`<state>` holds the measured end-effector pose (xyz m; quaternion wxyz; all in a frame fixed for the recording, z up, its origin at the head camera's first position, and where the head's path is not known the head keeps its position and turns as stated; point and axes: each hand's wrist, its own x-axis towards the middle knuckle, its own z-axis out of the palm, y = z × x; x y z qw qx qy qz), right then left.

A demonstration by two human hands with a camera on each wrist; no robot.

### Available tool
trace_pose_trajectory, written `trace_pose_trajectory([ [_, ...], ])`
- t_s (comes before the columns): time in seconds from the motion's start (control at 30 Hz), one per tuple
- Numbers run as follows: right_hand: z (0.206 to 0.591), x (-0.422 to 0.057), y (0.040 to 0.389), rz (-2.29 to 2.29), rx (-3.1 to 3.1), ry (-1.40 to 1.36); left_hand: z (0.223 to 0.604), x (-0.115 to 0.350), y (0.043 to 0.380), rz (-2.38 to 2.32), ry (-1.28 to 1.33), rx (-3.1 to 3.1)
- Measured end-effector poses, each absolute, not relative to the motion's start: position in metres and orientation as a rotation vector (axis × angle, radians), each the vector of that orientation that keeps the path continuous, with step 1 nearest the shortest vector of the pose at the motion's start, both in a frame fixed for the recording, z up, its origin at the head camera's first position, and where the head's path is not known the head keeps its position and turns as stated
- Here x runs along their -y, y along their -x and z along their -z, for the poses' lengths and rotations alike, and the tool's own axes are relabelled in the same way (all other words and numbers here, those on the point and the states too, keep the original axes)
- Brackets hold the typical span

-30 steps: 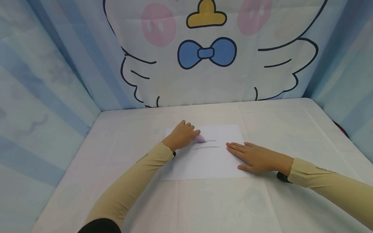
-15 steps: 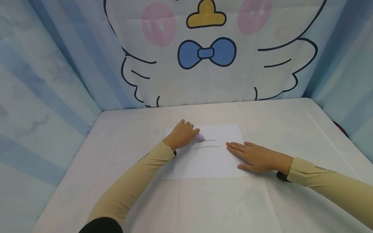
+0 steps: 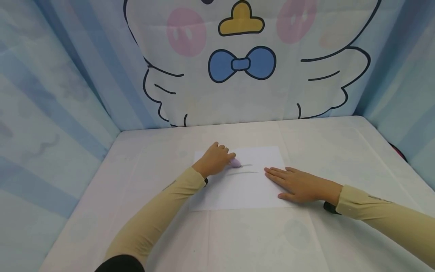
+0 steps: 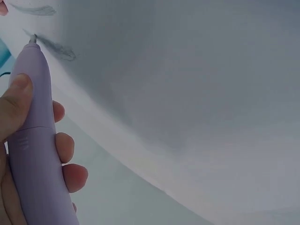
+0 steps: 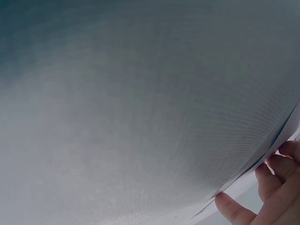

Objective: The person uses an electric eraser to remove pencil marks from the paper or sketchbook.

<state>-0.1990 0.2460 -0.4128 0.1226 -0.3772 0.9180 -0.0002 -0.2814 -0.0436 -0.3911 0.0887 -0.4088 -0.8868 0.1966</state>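
My left hand (image 3: 214, 160) grips a light purple electric eraser (image 4: 35, 117), pen-shaped and slightly curved. In the left wrist view the thumb lies along its near side and the fingers curl round the other. Its small metal tip meets the left part of a short grey pencil stroke (image 4: 58, 49) on a white sheet of paper (image 3: 238, 192). A second, longer grey stroke (image 3: 242, 173) lies nearer the front edge of the sheet. My right hand (image 3: 299, 184) rests flat across the paper's right side, fingers extended; the right wrist view shows its fingertips by the sheet's edge.
A pale cloth (image 3: 251, 241) covers the table under the paper. A printed curtain (image 3: 238, 102) with a cartoon figure hangs behind the table, and blue-white curtains (image 3: 51, 113) close off both sides.
My left hand has shifted slightly to the right with the electric eraser, its tip along the upper stroke. The right hand stays in place on the paper. The head view has tilted slightly up.
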Motion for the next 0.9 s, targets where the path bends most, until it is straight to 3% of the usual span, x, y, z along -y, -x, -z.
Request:
trace_pose_trajectory([
  [0.9, 0.4131, -0.2464, 0.1985, -0.007, -2.686, 1.113, 0.3907, 0.0409, 0.2814, -0.587, 1.201, 2.635],
])
